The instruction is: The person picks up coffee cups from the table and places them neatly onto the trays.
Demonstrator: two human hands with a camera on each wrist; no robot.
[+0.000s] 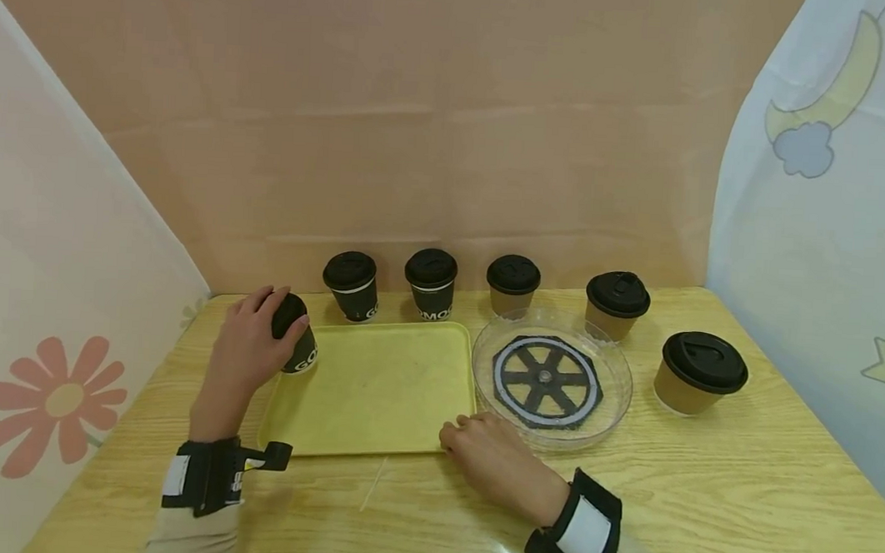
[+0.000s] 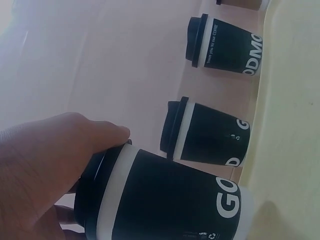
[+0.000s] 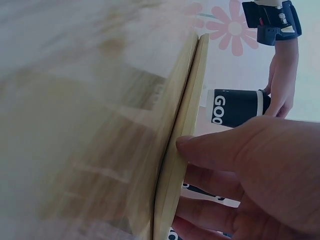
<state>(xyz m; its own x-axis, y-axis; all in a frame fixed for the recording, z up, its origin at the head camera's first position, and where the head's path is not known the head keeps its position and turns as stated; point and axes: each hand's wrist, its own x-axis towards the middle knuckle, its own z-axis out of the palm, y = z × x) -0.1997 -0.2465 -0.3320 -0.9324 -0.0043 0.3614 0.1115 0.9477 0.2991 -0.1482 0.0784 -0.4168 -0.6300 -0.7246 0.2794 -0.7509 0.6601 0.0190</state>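
My left hand (image 1: 247, 341) grips a black paper cup (image 1: 305, 354) from above, fingers and thumb round its black lid. This cup (image 2: 175, 200) is upright over the back left corner of a yellow tray (image 1: 369, 390); whether its base touches the tray cannot be told. At the tray's near right corner, my right hand (image 1: 496, 459) holds the rim, with the thumb (image 3: 186, 145) against the outer side and the fingers curled over the edge. Two more black lidded cups, one at the left (image 1: 353, 293) and one beside it (image 1: 432, 293), stand behind the tray.
A clear round dish (image 1: 616, 402) with a dark spoked wheel pattern (image 1: 545, 382) sits right of the tray. Three brown cups with black lids stand behind and beside it: one cup (image 1: 511, 301), another (image 1: 611, 320), and a third (image 1: 684, 394). Printed cloth (image 1: 59, 290) hangs at the sides.
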